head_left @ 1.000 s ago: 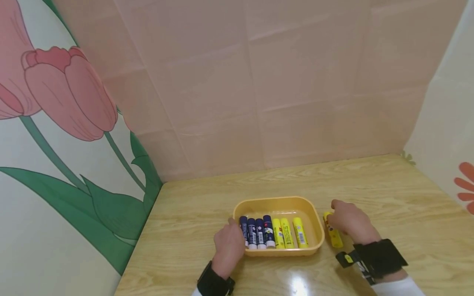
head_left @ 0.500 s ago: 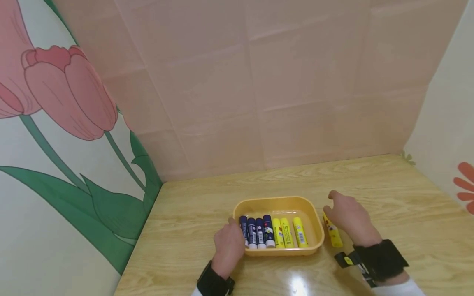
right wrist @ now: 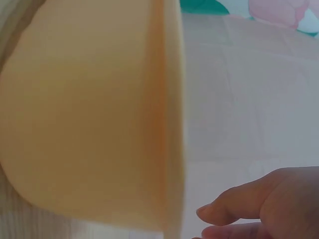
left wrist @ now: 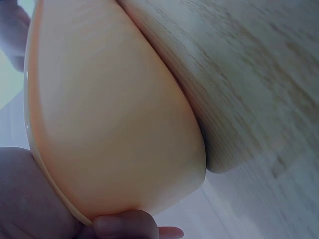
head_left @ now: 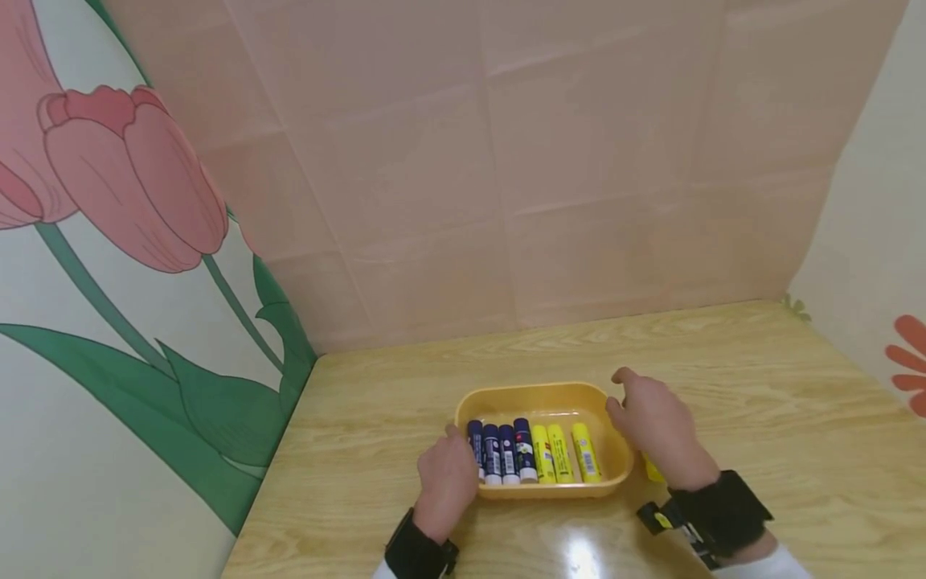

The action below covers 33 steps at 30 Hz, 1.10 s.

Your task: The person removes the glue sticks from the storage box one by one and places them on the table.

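A yellow plastic tray [head_left: 550, 491] stands on the table, with several dark blue glue sticks [head_left: 508, 455] on its left side and several yellow glue sticks [head_left: 555, 454] to their right. My left hand [head_left: 447, 474] grips the tray's left rim; in the left wrist view, fingers [left wrist: 127, 224] curl at the tray wall [left wrist: 119, 114]. Over the tray's right edge hovers my right hand [head_left: 661, 426], thumb and index finger spread with nothing between them. Under it, one more yellow glue stick [head_left: 654, 470] lies on the table, mostly hidden by the hand.
The wood-grain table [head_left: 376, 418] extends around the tray on all sides. A pinkish covering [head_left: 506, 177] hangs behind it. A tulip-painted panel [head_left: 145, 241] stands on the left, and a pale panel [head_left: 875, 241] on the right.
My right hand has let go of the loose yellow glue stick beside the tray, then lifted and moved left to the tray's right rim. The left hand has stayed in place.
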Motion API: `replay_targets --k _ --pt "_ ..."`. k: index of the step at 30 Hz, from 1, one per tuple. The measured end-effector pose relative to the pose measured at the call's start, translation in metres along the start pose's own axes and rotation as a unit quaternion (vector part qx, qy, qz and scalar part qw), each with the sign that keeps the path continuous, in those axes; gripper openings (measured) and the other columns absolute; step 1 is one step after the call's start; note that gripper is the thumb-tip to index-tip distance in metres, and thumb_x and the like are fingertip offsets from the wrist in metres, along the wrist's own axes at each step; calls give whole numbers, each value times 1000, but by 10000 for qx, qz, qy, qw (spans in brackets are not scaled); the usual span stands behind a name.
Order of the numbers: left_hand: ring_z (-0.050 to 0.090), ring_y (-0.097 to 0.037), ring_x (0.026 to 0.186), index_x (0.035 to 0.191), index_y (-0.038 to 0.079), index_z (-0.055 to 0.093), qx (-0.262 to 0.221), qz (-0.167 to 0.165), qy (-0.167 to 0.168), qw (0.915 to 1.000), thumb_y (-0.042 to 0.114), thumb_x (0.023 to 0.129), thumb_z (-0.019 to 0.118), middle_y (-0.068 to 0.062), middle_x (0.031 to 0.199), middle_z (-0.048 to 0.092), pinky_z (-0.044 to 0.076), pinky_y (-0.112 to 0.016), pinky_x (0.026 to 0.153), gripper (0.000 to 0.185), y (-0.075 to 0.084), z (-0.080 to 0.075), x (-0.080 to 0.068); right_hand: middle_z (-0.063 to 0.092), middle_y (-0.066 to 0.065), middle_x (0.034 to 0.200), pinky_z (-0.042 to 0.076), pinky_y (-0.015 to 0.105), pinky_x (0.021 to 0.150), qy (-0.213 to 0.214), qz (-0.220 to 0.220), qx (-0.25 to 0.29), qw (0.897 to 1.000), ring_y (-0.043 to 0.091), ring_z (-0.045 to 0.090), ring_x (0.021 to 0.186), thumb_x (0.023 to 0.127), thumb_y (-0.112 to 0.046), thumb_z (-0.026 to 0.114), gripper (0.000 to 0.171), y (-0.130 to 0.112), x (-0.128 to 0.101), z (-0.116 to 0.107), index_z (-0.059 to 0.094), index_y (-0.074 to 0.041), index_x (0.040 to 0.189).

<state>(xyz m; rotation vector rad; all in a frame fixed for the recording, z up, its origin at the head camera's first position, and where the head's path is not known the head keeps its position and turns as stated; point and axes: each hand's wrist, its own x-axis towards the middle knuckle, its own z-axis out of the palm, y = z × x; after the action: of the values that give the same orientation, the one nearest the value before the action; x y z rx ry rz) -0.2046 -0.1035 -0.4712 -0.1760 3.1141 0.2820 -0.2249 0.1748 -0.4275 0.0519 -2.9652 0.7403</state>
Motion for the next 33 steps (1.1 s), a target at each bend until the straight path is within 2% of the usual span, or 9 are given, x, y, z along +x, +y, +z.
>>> replay_targets --k 7,11,20,26,30,33 --pt "54 -20 61 133 -7 52 -12 33 47 10000 22 100 57 -11 75 58 49 -36 56 44 1 1 0 63 12 85 45 35 53 160 -361 -3 9992 22 55 68 89 -12 64 38 -11 -3 16 58 7 121" --pt "52 -19 60 134 -7 51 -47 76 70 9999 22 101 55 -10 74 57 47 -34 54 44 1 2 1 64 12 88 50 38 59 46 -292 2 9996 23 57 73 91 -13 66 38 -15 -3 25 59 7 122" --pt "56 -21 64 135 -7 51 -35 13 44 10000 22 102 55 -12 78 60 50 -37 58 45 0 2 1 65 20 104 54 46 72 -73 -339 -6 9994 23 57 79 90 -11 68 41 -22 -2 41 58 9 125" --pt "59 -23 66 134 -8 51 -83 15 26 10000 21 101 55 -13 79 61 51 -38 60 44 0 1 1 65 24 110 53 53 85 -272 -277 128 9992 29 63 93 90 -8 68 39 -25 0 53 57 10 123" --pt "60 -23 67 133 -8 52 -75 36 48 10000 20 101 55 -14 79 61 51 -39 61 43 0 1 1 62 25 111 54 51 83 -484 -129 97 9987 27 60 89 91 -9 67 42 -27 -2 60 56 10 126" --pt "59 -23 66 132 -8 52 -91 54 83 9999 20 101 55 -14 79 61 51 -39 60 42 -1 1 1 61 27 111 55 49 80 -447 -176 21 9988 27 59 88 90 -9 68 44 -28 -3 62 56 11 127"
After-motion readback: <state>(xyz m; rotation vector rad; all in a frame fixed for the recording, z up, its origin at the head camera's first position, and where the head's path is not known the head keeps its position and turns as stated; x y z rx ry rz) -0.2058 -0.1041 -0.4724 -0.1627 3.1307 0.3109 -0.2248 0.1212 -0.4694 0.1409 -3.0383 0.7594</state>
